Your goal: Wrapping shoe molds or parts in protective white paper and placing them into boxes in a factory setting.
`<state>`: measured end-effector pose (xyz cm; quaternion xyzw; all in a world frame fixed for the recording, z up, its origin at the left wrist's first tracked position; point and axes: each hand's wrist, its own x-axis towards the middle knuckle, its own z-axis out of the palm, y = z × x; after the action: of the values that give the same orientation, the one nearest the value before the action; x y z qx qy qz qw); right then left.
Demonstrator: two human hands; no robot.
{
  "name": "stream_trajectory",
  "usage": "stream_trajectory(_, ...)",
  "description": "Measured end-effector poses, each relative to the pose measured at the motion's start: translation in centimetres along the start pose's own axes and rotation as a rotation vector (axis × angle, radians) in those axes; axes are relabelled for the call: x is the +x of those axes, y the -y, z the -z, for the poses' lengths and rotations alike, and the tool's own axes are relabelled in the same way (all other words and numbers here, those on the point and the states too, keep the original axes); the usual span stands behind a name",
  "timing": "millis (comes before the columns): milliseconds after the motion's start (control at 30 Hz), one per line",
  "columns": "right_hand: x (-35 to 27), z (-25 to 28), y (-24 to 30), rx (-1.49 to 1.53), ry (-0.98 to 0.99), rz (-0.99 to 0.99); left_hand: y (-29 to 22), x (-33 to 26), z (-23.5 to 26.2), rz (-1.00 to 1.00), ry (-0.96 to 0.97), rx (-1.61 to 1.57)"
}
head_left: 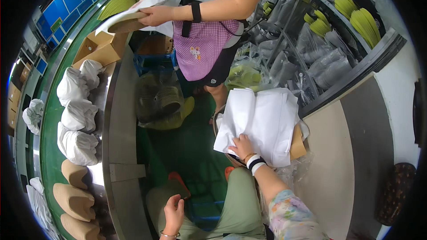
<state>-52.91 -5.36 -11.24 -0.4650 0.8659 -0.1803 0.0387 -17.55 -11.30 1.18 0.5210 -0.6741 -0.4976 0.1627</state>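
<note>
My right hand [243, 147] is at the near left part of a stack of white paper sheets [271, 115]. Its fingers are bent and closed on the top sheet, which creases beside them. Above my left thigh, my left hand [174, 213] is raised with its fingers curled in, and nothing shows in it. The sheets lie over a container whose rim mostly hides beneath them, with a brown cardboard piece [297, 143] sticking out at the right.
On the left, a green conveyor [50, 144] carries several white-wrapped bundles [76, 144] and bare tan moulded forms [73, 198]. A co-worker's hand [156, 15] holds a paper-covered tan piece ahead. Shelves [307, 40] with bagged grey and yellow-green parts stand at the right.
</note>
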Motion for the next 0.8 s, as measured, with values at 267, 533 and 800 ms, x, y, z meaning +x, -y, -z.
stream_trajectory(267,0.6,-0.8,-4.9,0.360,0.206,0.014,-0.1,5.8,-5.6,-0.009,0.220,-0.025)
stream_trajectory(533,-0.6,1.3,-2.1,0.652,0.043,-0.272,-4.2,12.8,-16.7,-0.275,0.267,-0.195)
stream_trajectory(800,-0.2,2.8,-4.0,0.861,0.185,-0.283,-7.1,18.0,-22.7,0.370,0.488,-0.686)
